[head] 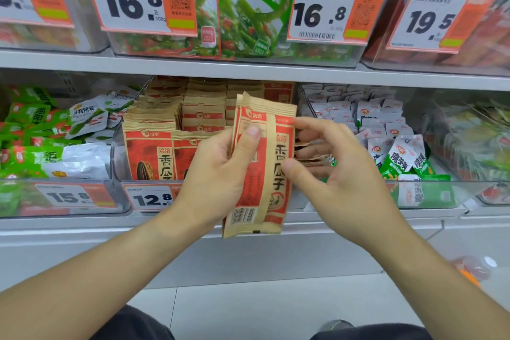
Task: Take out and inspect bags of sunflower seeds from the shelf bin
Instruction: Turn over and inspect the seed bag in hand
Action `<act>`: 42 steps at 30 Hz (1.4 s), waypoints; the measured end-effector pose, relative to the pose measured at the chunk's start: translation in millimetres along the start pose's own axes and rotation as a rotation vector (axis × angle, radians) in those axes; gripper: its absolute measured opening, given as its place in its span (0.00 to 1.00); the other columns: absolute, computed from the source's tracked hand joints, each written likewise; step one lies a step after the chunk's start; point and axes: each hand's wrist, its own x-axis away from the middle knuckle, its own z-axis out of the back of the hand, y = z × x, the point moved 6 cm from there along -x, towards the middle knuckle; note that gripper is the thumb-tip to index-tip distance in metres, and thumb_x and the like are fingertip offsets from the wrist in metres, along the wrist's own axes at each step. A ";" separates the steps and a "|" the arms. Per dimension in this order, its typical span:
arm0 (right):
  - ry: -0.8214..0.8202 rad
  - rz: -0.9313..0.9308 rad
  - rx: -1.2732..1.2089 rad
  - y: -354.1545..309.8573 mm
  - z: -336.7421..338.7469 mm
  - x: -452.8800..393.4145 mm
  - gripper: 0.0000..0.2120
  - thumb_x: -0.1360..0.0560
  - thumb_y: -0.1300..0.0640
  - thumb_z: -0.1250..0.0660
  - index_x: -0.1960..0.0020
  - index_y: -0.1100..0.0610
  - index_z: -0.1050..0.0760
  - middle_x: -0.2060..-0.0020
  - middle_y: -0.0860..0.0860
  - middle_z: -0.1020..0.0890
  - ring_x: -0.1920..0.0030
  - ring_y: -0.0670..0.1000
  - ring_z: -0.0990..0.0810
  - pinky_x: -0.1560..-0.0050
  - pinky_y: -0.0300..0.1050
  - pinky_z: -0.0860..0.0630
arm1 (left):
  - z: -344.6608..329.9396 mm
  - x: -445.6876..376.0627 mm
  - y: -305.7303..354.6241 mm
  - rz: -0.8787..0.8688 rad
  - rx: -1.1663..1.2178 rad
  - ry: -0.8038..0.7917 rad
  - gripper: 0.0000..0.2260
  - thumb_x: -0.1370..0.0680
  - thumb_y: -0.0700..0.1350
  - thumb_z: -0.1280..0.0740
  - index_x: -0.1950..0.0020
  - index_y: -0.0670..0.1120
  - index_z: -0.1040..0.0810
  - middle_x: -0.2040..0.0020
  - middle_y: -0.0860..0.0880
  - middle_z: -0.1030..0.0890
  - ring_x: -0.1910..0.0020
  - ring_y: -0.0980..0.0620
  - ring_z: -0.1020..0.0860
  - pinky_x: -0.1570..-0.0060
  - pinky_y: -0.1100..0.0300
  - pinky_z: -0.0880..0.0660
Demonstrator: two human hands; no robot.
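Head view: left hand [218, 174] gripping sunflower seed bags [259, 165], thumb pressed across the front, held upright, back seam and barcode facing up, probably for inspection. Right hand [328, 171] relaxed, fingers spread, thumb touching the bags' right edge, perhaps to separate them. Behind, shelf bin [117, 157] packed with matching bags, price tag [150, 197] in front.

Sunflower seed bags [259, 165] held upright before the shelf bin [154, 152], between the left hand [220, 171] and right hand [331, 171].
More seed bags stand in rows inside the bin; neighbouring bins of snack packets [397, 152] lie either side, price tags [150, 198] in front, another shelf [248, 70] above.
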 end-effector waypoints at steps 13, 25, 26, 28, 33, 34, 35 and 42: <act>-0.004 -0.131 -0.330 7.3 0.3 -3.4 0.14 0.31 0.49 0.27 0.49 0.56 0.21 0.60 0.56 0.12 0.59 0.57 0.12 0.56 0.57 0.16 | 9.1 -3.8 -3.4 -0.028 -0.178 0.058 0.09 0.17 0.42 0.36 0.40 0.53 0.22 0.52 0.54 0.14 0.53 0.58 0.15 0.58 0.64 0.19; 0.005 -0.050 -0.407 -6.2 3.1 -1.0 0.09 0.31 0.55 0.26 0.52 0.57 0.14 0.59 0.53 0.12 0.60 0.54 0.13 0.62 0.46 0.16 | -7.3 -1.1 -7.5 -0.115 -0.478 -0.152 0.26 0.22 0.66 0.42 0.27 0.56 0.28 0.41 0.59 0.23 0.38 0.61 0.25 0.38 0.53 0.24; 0.000 -0.049 -0.416 -6.9 2.6 -0.8 0.09 0.31 0.55 0.25 0.52 0.58 0.14 0.60 0.53 0.12 0.61 0.53 0.13 0.63 0.45 0.16 | -7.8 -0.4 -7.9 -0.120 -0.516 -0.155 0.27 0.20 0.65 0.44 0.25 0.54 0.31 0.39 0.58 0.24 0.36 0.61 0.27 0.35 0.55 0.26; -0.003 -0.053 -0.438 -8.5 0.8 0.0 0.10 0.32 0.56 0.25 0.53 0.59 0.14 0.61 0.54 0.12 0.63 0.52 0.14 0.65 0.43 0.17 | -8.9 2.0 -7.4 -0.140 -0.545 -0.142 0.26 0.17 0.62 0.48 0.22 0.52 0.34 0.37 0.59 0.25 0.35 0.65 0.29 0.33 0.64 0.30; 0.005 -0.064 -0.468 -9.3 -1.9 0.3 0.09 0.33 0.58 0.25 0.54 0.59 0.14 0.63 0.55 0.12 0.65 0.49 0.15 0.67 0.40 0.19 | -9.8 3.9 -7.4 -0.154 -0.552 -0.113 0.24 0.16 0.58 0.50 0.23 0.53 0.34 0.39 0.59 0.25 0.37 0.68 0.29 0.38 0.73 0.34; 0.008 -0.068 -0.469 -8.5 -1.3 0.4 0.09 0.33 0.58 0.25 0.54 0.59 0.14 0.62 0.55 0.12 0.65 0.50 0.14 0.67 0.41 0.19 | -9.8 3.1 -8.3 -0.146 -0.552 -0.123 0.26 0.17 0.59 0.50 0.21 0.51 0.36 0.38 0.60 0.26 0.36 0.67 0.29 0.37 0.72 0.34; 0.013 -0.074 -0.470 -7.3 -0.4 0.4 0.08 0.33 0.59 0.25 0.54 0.59 0.14 0.63 0.55 0.12 0.64 0.51 0.14 0.67 0.41 0.18 | -9.6 2.0 -9.7 -0.137 -0.561 -0.128 0.29 0.17 0.61 0.50 0.19 0.49 0.38 0.37 0.60 0.26 0.36 0.67 0.29 0.36 0.70 0.34; 0.229 -0.149 -0.493 3.8 22.1 -3.9 0.07 0.33 0.58 0.25 0.56 0.58 0.15 0.64 0.54 0.13 0.64 0.52 0.13 0.66 0.45 0.16 | -13.6 4.8 -16.9 -0.096 -0.372 -0.232 0.40 0.24 0.64 0.35 0.21 0.69 0.57 0.25 0.62 0.34 0.27 0.60 0.31 0.30 0.48 0.29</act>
